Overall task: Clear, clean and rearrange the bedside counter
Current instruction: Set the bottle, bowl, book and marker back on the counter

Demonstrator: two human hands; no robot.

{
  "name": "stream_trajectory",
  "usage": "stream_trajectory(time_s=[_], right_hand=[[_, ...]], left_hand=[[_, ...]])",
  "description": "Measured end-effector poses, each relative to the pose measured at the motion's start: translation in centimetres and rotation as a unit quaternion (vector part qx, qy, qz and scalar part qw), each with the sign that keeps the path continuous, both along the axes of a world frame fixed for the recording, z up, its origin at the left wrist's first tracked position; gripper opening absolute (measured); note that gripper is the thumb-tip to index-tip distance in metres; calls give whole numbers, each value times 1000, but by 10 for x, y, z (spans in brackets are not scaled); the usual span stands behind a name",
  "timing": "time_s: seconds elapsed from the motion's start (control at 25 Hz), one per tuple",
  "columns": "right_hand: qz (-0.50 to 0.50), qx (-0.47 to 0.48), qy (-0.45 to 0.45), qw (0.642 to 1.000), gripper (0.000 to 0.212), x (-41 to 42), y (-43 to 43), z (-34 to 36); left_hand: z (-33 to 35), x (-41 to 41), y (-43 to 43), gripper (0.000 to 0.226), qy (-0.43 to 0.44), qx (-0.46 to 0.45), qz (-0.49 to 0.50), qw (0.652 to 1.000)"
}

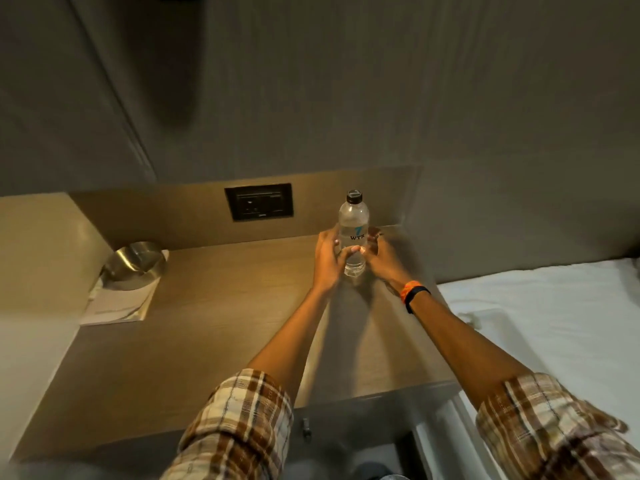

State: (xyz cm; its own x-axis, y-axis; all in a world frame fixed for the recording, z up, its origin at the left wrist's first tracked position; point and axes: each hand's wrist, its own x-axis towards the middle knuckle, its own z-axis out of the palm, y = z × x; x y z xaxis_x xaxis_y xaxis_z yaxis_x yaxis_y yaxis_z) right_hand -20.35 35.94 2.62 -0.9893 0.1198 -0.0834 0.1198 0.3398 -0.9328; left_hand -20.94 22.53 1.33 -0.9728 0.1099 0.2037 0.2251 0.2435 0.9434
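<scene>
A clear plastic water bottle (353,223) with a black cap stands upright at the back right of the wooden bedside counter (214,327). My left hand (329,261) wraps its left side and my right hand (379,258) its right side, fingers meeting around the lower half. The bottle's base rests on or just above the counter; I cannot tell which. An orange and black band sits on my right wrist.
A round metal lamp base (136,261) stands on a white paper or napkin (119,303) at the counter's left. A black wall socket (259,201) is set in the back panel. A white bed (554,313) borders the counter's right side.
</scene>
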Motion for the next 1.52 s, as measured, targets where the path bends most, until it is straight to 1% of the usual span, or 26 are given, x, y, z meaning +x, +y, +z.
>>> stream_trajectory(time_s=[0.12,0.28,0.4,0.56,0.6,0.72,0.8,0.84,0.88,0.92,0.96,1.04,1.12,1.24,1.36,1.52], right_hand=[[-8,1,-4,1000,33,-2,38,-7],[-7,-29,6,1000,22,-13,63,-14],[-8,-41,22,999,27,-27,70,-16],[-20,-27,15,999,16,-46,86,-28],[-19,-21,14,1000,16,-48,90,-30],[-5,-7,21,1000,29,-49,95,-32],[2,-6,42,999,46,-42,91,-32],[-10,-5,53,999,54,-34,88,-33],[-31,12,64,997,56,-25,83,-35],[-53,48,73,995,56,-13,77,-39],[-65,100,75,990,58,0,69,-45],[-46,187,84,978,66,24,41,-55],[6,228,112,967,67,36,-4,-57],[101,292,138,941,64,38,-83,-52],[158,279,131,938,62,28,-157,-49],[254,250,118,927,57,17,-272,-45]], left_hand=[[-2,-4,40,59,-16,24,-20,999],[-5,-16,71,62,-11,0,-3,1000],[-8,-29,83,55,-22,8,9,1000],[-14,-45,96,55,-50,46,-19,998],[-15,-47,98,56,-56,49,-23,997],[-18,-52,101,55,-64,46,-36,996],[-18,-49,100,58,-59,39,-41,997],[-18,-46,97,61,-54,27,-35,998],[-19,-42,92,65,-46,-1,-18,999],[-22,-35,85,68,-42,-41,7,998],[-25,-26,77,70,-37,-84,28,995],[-34,-3,47,67,-3,-173,42,984],[-40,16,0,60,43,-259,50,964],[-42,41,-88,55,67,-332,108,935],[-37,58,-174,57,42,-398,163,902],[-35,66,-307,59,-10,-448,238,862]])
